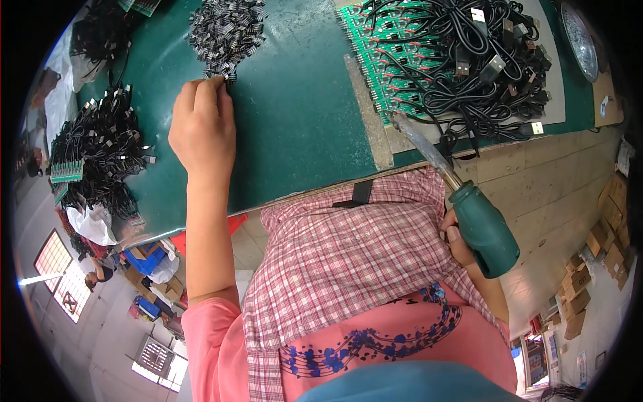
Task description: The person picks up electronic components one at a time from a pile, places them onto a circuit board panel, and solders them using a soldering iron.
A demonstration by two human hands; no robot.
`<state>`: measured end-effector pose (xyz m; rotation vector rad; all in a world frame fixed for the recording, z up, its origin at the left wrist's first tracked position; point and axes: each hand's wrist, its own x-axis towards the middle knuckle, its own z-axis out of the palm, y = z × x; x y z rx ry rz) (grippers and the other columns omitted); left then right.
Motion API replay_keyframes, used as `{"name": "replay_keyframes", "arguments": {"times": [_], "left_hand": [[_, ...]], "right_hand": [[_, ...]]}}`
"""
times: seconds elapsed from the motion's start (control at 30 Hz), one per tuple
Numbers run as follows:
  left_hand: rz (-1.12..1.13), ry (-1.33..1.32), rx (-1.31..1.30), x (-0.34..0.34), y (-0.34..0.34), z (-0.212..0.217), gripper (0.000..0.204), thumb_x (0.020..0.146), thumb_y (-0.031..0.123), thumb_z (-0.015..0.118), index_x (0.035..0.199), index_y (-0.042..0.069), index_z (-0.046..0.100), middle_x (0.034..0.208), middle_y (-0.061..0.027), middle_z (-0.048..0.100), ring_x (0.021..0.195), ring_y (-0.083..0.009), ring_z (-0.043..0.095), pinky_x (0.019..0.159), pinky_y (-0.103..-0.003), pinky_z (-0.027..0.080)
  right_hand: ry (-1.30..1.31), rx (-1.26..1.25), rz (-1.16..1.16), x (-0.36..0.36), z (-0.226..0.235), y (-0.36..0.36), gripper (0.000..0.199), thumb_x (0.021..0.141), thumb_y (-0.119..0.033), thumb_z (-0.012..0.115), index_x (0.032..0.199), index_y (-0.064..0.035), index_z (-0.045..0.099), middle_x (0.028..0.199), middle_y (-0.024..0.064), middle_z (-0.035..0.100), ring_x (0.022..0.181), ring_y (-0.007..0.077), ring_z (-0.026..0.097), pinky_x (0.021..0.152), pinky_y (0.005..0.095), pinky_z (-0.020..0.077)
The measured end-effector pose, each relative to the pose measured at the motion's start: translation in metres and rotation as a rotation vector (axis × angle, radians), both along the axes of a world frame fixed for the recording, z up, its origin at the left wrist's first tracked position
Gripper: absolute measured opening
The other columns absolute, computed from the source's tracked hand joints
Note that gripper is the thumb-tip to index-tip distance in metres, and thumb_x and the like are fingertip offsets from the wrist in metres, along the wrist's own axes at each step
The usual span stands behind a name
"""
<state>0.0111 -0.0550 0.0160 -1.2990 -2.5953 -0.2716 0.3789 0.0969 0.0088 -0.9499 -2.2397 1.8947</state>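
My left hand (204, 127) reaches to the lower edge of a heap of small black-and-silver connector pieces (226, 33). Its fingers are pinched together, and what lies between the tips is hidden. My right hand (461, 246) is closed on a soldering iron (485, 231) with a thick green handle, which covers part of the hand. The iron's grey tip points up-left, close to the lower end of a row of green circuit boards (392, 67). Red and black wires run from these boards into a bundle of black USB cables (469, 87) with metal plugs.
A worn strip (365, 107) runs along the boards' left side on the green tabletop (295, 100). More black cables (104, 147) with a small green board (67, 171) lie at far left. A round clear dish (579, 40) sits at far right. Cardboard boxes (576, 295) stand on the floor.
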Motion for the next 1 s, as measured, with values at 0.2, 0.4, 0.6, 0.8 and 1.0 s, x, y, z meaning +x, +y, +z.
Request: {"name": "replay_keyframes", "arguments": {"times": [0.2, 0.4, 0.6, 0.8, 1.0], "left_hand": [[0.139, -0.159, 0.133, 0.001, -0.002, 0.002, 0.008, 0.085, 0.005, 0.06, 0.093, 0.004, 0.062, 0.087, -0.0079, 0.063, 0.069, -0.0192, 0.062, 0.062, -0.029, 0.049], [0.273, -0.917, 0.538, 0.022, 0.007, 0.027, 0.009, 0.092, 0.004, 0.052, 0.095, -0.001, 0.057, 0.087, -0.0081, 0.063, 0.069, -0.0093, 0.056, 0.063, -0.022, 0.046], [0.145, -1.745, 0.368, 0.085, 0.033, 0.05, 0.012, 0.092, 0.006, 0.053, 0.101, 0.002, 0.059, 0.082, -0.0049, 0.065, 0.068, -0.0068, 0.058, 0.061, -0.02, 0.049], [-0.201, -1.647, 0.212, 0.117, 0.051, 0.045, 0.01, 0.091, 0.001, 0.055, 0.1, -0.002, 0.058, 0.093, -0.0075, 0.066, 0.076, -0.009, 0.062, 0.065, -0.022, 0.051], [-0.255, -1.542, 0.195, 0.121, 0.049, 0.047, 0.009, 0.089, 0.001, 0.058, 0.097, -0.002, 0.059, 0.087, -0.0052, 0.067, 0.074, -0.007, 0.062, 0.063, -0.022, 0.05]], "right_hand": [[-0.122, 0.31, 0.03, -0.004, 0.01, -0.005, 0.02, 0.073, -0.016, 0.068, 0.091, -0.0077, 0.064, 0.073, 0.006, 0.066, 0.065, 0.0201, 0.064, 0.06, 0.0319, 0.051], [-0.058, 0.227, -0.026, -0.022, 0.025, 0.003, 0.011, 0.077, -0.01, 0.064, 0.087, -0.0043, 0.063, 0.068, 0.0033, 0.065, 0.064, 0.0168, 0.063, 0.063, 0.0273, 0.0504], [-0.02, 0.006, 0.042, -0.064, 0.047, 0.016, 0.015, 0.079, 0.002, 0.061, 0.094, -0.0013, 0.061, 0.079, 0.0065, 0.063, 0.071, 0.0166, 0.062, 0.068, 0.0278, 0.0504], [0.241, -0.16, -0.3, -0.1, 0.035, -0.004, 0.02, 0.08, 0.0, 0.068, 0.099, -0.0019, 0.061, 0.091, 0.0045, 0.064, 0.078, 0.0095, 0.061, 0.068, 0.0238, 0.0507], [0.161, 0.024, -0.065, -0.09, 0.032, 0.002, 0.04, 0.081, 0.01, 0.059, 0.119, 0.0007, 0.051, 0.096, 0.0065, 0.058, 0.087, 0.0107, 0.055, 0.076, 0.024, 0.0459]]}}
